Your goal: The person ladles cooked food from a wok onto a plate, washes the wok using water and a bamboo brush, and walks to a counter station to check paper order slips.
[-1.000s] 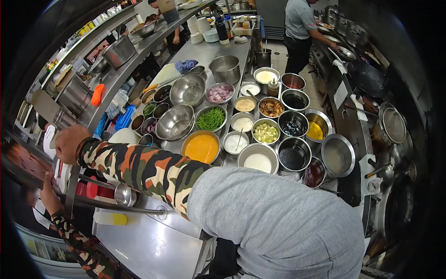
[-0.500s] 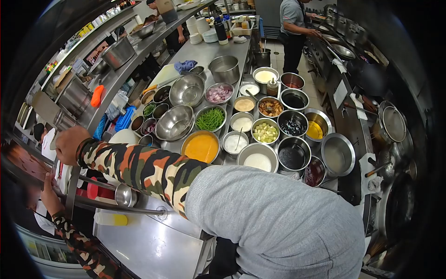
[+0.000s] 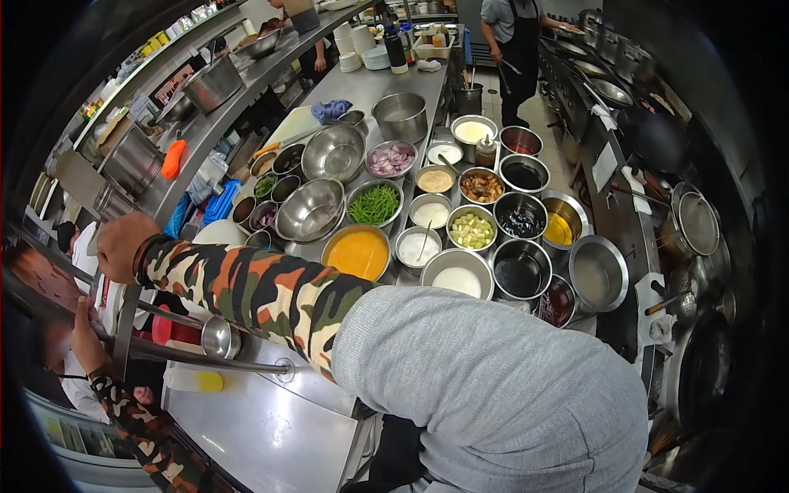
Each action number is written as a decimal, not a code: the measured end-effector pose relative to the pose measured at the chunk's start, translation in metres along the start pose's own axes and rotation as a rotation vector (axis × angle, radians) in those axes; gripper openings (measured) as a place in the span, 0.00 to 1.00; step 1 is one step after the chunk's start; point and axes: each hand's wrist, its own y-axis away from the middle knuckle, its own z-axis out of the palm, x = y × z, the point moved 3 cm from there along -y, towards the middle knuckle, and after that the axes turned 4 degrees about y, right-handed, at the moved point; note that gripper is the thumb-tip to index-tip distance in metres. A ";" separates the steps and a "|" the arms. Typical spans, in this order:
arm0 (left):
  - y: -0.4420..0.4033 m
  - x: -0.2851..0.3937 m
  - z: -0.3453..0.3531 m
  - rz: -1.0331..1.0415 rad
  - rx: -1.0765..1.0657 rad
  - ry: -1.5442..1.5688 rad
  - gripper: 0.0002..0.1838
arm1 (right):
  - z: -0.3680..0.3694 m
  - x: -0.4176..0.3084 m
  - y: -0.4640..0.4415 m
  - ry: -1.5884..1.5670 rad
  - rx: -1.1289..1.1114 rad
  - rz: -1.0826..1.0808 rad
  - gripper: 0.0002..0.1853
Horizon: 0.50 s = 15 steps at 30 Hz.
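Observation:
My right hand (image 3: pixel 125 245) is closed in a fist at the far left, in front of the shelf end. A narrow greyish edge shows by its fingers, too little to name. Below it, my left hand (image 3: pixel 87 337) holds the dark rim of a tray (image 3: pixel 48 275) with reddish-brown contents, cut off by the picture's dark border. Its thumb side points up and its other fingers are mostly hidden. Camouflage sleeves cover both forearms. Under my right arm lie a squeeze bottle (image 3: pixel 196 380) with yellow contents and a small steel bowl (image 3: pixel 220 337).
Right of my arm stand pots and bowls: orange liquid (image 3: pixel 356 253), green beans (image 3: pixel 374 205), chopped onion (image 3: pixel 389 158), pale green cubes (image 3: pixel 472 231), dark sauce (image 3: pixel 522 269). A metal shelf (image 3: pixel 238 103) runs along the left. A co-worker (image 3: pixel 515 57) stands by the stove; another person (image 3: pixel 82 386) is lower left.
The co-worker by the stove has turned and lowered an arm, with tongs now showing in that hand. My hands stay almost in place. A person's hand now shows at lower left.

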 end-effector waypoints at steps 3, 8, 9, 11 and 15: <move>-0.004 -0.008 -0.001 -0.020 0.025 0.132 0.18 | 0.000 0.000 0.000 -0.005 0.000 0.000 0.10; -0.002 -0.001 -0.004 -0.017 0.006 0.026 0.18 | 0.004 0.001 -0.001 0.006 -0.008 -0.005 0.11; -0.002 -0.001 -0.004 -0.052 -0.001 0.011 0.19 | 0.002 0.001 -0.001 0.012 -0.005 -0.005 0.11; -0.006 -0.006 -0.005 -0.039 -0.016 0.035 0.19 | 0.002 0.001 -0.001 0.008 0.001 -0.006 0.11; -0.006 -0.005 -0.006 -0.099 -0.046 0.094 0.19 | 0.002 0.001 0.000 -0.002 0.004 -0.017 0.11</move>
